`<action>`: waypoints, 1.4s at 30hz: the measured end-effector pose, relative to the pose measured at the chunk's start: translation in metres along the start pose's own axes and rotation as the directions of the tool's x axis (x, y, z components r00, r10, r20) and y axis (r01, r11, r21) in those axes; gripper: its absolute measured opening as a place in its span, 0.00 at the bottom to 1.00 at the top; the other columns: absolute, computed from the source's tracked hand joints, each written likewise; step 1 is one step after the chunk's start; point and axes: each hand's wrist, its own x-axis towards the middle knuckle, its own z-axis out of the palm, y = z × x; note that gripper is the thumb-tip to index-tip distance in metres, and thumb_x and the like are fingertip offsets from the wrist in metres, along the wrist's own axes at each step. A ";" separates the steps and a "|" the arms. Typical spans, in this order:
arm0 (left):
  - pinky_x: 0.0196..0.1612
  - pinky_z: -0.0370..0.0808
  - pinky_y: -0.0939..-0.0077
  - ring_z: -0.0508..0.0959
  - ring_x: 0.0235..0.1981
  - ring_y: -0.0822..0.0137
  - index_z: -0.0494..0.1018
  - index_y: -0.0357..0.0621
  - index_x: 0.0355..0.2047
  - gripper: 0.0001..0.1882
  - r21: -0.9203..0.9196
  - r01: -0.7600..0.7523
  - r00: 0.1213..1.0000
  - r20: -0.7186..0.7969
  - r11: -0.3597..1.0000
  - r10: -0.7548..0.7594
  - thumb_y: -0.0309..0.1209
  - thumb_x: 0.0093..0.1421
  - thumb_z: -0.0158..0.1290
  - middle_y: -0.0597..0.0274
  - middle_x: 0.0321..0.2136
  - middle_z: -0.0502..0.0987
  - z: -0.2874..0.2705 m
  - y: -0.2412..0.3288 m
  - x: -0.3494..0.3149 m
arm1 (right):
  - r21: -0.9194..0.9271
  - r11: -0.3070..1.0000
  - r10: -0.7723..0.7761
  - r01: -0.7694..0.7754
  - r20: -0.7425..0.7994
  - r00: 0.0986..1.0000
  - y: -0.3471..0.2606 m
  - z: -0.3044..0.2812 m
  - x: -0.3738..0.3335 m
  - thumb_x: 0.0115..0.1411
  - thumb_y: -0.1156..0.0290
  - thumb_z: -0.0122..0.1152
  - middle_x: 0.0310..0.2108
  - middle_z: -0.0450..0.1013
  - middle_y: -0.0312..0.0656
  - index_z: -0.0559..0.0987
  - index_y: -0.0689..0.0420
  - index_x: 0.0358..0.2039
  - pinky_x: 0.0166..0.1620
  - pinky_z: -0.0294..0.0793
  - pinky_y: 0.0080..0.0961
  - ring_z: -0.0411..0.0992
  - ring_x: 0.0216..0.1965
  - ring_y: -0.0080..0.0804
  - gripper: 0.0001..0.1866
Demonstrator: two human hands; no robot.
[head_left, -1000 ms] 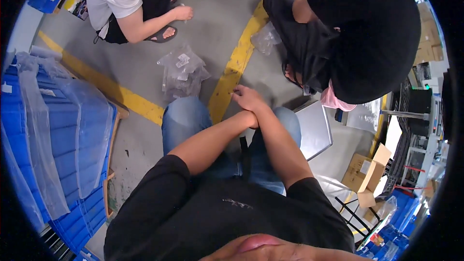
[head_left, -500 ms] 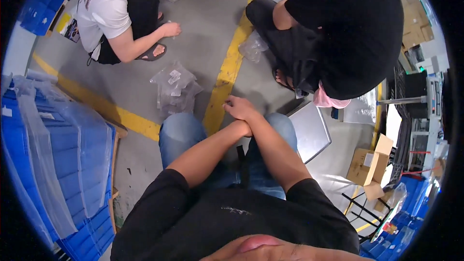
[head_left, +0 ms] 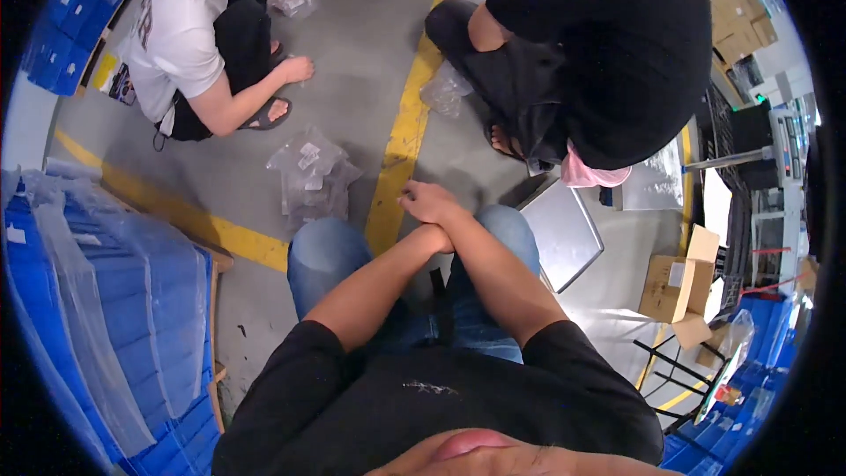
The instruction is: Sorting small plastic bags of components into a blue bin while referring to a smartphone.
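I sit with both knees in blue jeans (head_left: 330, 256) up, and my forearms cross between them. My right hand (head_left: 427, 203) rests limp over the knees, fingers loosely curled toward the left, with nothing in it. My left hand (head_left: 443, 239) lies against my right wrist and is mostly hidden under it. On the grey floor just ahead of my left knee lies a pile of clear plastic bags (head_left: 310, 174). The bags are apart from both hands.
A person in a white shirt (head_left: 176, 35) squats at the far left, one hand on the floor. A person in black (head_left: 608, 53) crouches at the far right beside a grey metal tray (head_left: 564, 234). Blue crates under plastic film (head_left: 97, 300) stand left, cardboard boxes (head_left: 674, 286) right.
My crossed arms have stayed as they were. The view has tilted, so the floor and both other people now sit lower in the picture.
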 end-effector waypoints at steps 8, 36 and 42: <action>0.56 0.63 0.55 0.70 0.53 0.69 0.75 0.63 0.39 0.08 0.244 0.219 0.951 -0.268 0.945 -0.151 0.40 0.60 0.51 0.70 0.44 0.74 0.063 -0.059 0.040 | -0.069 0.993 -0.100 0.100 0.007 0.995 -0.007 0.011 0.003 0.58 0.50 0.53 0.49 0.75 0.49 0.76 0.51 0.52 0.53 0.71 0.44 0.72 0.51 0.51 0.26; 0.64 0.57 0.56 0.63 0.62 0.58 0.70 0.54 0.57 0.26 -0.112 0.107 0.864 0.503 0.988 -0.037 0.44 0.59 0.50 0.56 0.58 0.68 0.003 0.055 -0.203 | -0.031 0.994 -0.109 0.107 -0.100 0.989 -0.053 0.013 -0.145 0.56 0.55 0.55 0.31 0.76 0.51 0.76 0.55 0.40 0.40 0.75 0.48 0.76 0.37 0.51 0.18; 0.65 0.58 0.57 0.64 0.62 0.55 0.69 0.51 0.58 0.26 0.062 0.046 0.680 0.730 0.997 -0.077 0.43 0.60 0.49 0.54 0.59 0.67 -0.139 0.090 -0.325 | 0.125 0.992 -0.020 0.029 -0.070 0.997 -0.091 0.014 -0.230 0.57 0.56 0.55 0.39 0.76 0.49 0.76 0.53 0.46 0.47 0.74 0.43 0.75 0.43 0.48 0.20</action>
